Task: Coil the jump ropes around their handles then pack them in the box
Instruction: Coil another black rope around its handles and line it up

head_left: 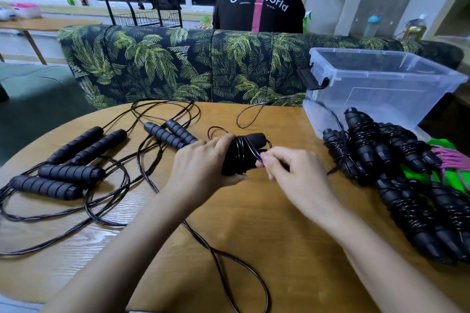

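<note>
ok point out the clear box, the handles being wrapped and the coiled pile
clear box (376, 99), head view, front wall
handles being wrapped (254, 139), head view, foam end above the coils
coiled pile (396, 193), head view, a wrapped handle mid-pile

- We saw the left hand (201, 165) and the right hand (292, 173), both bare.
- The left forearm (122, 249) and the right forearm (376, 256) were bare too, right down to the lower edge of our view.
- The fingers (269, 157) were slim; their nails were too blurred for us to tell.
- Any clothing lay outside our view.
</note>
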{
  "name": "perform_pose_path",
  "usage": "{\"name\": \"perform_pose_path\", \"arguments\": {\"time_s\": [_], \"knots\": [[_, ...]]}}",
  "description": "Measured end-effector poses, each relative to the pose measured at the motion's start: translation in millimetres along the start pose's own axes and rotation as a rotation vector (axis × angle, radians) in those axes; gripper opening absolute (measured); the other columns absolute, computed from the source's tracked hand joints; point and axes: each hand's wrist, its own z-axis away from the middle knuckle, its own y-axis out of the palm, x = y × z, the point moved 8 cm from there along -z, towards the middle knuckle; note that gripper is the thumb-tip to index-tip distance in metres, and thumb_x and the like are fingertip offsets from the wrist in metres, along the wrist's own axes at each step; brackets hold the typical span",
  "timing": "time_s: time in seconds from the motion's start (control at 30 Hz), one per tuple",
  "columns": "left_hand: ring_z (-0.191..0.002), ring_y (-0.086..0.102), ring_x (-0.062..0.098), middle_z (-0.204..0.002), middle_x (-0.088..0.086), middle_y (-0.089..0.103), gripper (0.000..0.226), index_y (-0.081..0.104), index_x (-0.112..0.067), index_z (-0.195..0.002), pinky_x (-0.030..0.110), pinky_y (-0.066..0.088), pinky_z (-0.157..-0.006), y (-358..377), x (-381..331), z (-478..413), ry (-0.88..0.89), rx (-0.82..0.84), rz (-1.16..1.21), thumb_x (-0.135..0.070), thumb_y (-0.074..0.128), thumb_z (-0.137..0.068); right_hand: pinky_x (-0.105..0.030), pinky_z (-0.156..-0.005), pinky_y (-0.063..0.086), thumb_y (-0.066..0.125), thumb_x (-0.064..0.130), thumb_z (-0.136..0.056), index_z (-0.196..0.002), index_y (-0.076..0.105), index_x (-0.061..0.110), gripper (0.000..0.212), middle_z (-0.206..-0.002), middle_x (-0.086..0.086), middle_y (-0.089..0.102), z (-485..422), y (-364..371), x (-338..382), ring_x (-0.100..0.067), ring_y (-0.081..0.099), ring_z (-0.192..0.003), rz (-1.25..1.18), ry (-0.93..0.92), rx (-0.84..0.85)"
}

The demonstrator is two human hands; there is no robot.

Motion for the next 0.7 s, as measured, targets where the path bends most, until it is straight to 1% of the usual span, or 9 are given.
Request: {"name": "perform_pose_path", "arguments": {"time_s": [0.1,0.2,0.27,0.33,0.4,0.5,0.57,0.63,0.7], "knots": [[-0.079,0.07,0.029,-0.096,0.001,0.074,0.084,0.062,-0.023,-0.122,0.033,0.049,-0.058,-3.8,16.2,-1.9,-0.155,0.024,0.138,-0.074,0.069,-0.056,-0.038,-0.066,0.051,0.057,0.027,-0.096,-0.061,0.065,0.021,0.037,-0.078,0.011,0.073,14.4,11.5,-7.4,-0.015,0.062,-0.061,-0.135,0.064,0.082],[-0.086,0.07,0.022,-0.096,-0.003,0.075,0.1,0.06,-0.031,-0.124,0.035,0.054,-0.067,-1.7,23.3,-4.3,-0.235,0.056,0.338,-0.096,0.052,-0.048,-0.026,-0.067,0.049,0.065,0.018,-0.092,-0.072,0.073,0.013,0.023,-0.07,0.005,0.072,20.0,22.4,-13.1,-0.008,0.056,-0.056,-0.324,0.166,0.163],[-0.09,0.07,0.014,-0.095,-0.008,0.075,0.102,0.063,-0.032,-0.12,0.039,0.056,-0.076,0.4,24.3,-4.0,-0.264,0.064,0.508,-0.1,0.046,-0.046,-0.021,-0.065,0.049,0.07,0.016,-0.089,-0.076,0.075,0.012,0.014,-0.068,0.003,0.073,17.6,25.0,-17.3,-0.008,0.058,-0.056,-0.419,0.22,0.172],[-0.094,0.069,0.009,-0.096,-0.011,0.075,0.093,0.067,-0.033,-0.115,0.042,0.055,-0.083,6.5,23.9,-1.9,-0.294,0.101,0.681,-0.097,0.054,-0.048,-0.016,-0.06,0.047,0.074,0.014,-0.085,-0.074,0.074,0.014,0.011,-0.066,0.002,0.073,13.2,28.6,-18.9,-0.005,0.061,-0.056,-0.461,0.266,0.177],[-0.094,0.069,0.006,-0.095,-0.011,0.075,0.07,0.066,-0.042,-0.104,0.042,0.055,-0.088,9.8,20.4,0.1,-0.326,0.138,0.799,-0.088,0.065,-0.052,-0.016,-0.059,0.048,0.079,0.014,-0.08,-0.071,0.073,0.017,0.011,-0.063,0.004,0.072,8.0,30.3,-22.6,-0.003,0.064,-0.056,-0.452,0.302,0.156],[-0.088,0.07,0.005,-0.092,-0.006,0.076,0.04,0.063,-0.046,-0.092,0.03,0.057,-0.081,7.9,15.1,1.1,-0.352,0.166,0.909,-0.065,0.08,-0.061,-0.025,-0.067,0.054,0.086,0.02,-0.07,-0.065,0.074,0.022,0.013,-0.063,0.006,0.072,-1.7,25.1,-31.0,-0.005,0.068,-0.063,-0.396,0.332,0.071],[-0.077,0.071,0.005,-0.086,-0.003,0.075,0.034,0.064,-0.04,-0.093,0.025,0.057,-0.07,7.7,9.3,2.1,-0.363,0.214,1.029,-0.05,0.084,-0.067,-0.018,-0.064,0.047,0.091,0.031,-0.059,-0.063,0.07,0.023,0.023,-0.062,0.008,0.069,-4.5,16.1,-37.4,0.0,0.064,-0.064,-0.26,0.338,-0.036],[-0.07,0.069,0.004,-0.082,-0.004,0.074,0.031,0.065,-0.033,-0.094,0.024,0.056,-0.065,4.7,5.2,2.0,-0.357,0.237,1.099,-0.043,0.075,-0.066,-0.015,-0.06,0.038,0.092,0.044,-0.049,-0.077,0.061,0.018,0.05,-0.074,0.011,0.061,-7.3,5.2,-37.5,-0.004,0.055,-0.07,-0.075,0.279,-0.15],[-0.069,0.067,0.0,-0.079,-0.007,0.073,0.033,0.067,-0.03,-0.095,0.02,0.053,-0.064,5.4,4.8,0.4,-0.332,0.263,1.081,-0.045,0.074,-0.066,-0.02,-0.076,0.041,0.089,0.052,-0.045,-0.098,0.05,0.017,0.075,-0.1,0.008,0.052,-12.4,-4.1,-24.2,-0.013,0.049,-0.09,0.043,0.083,-0.209]]}}
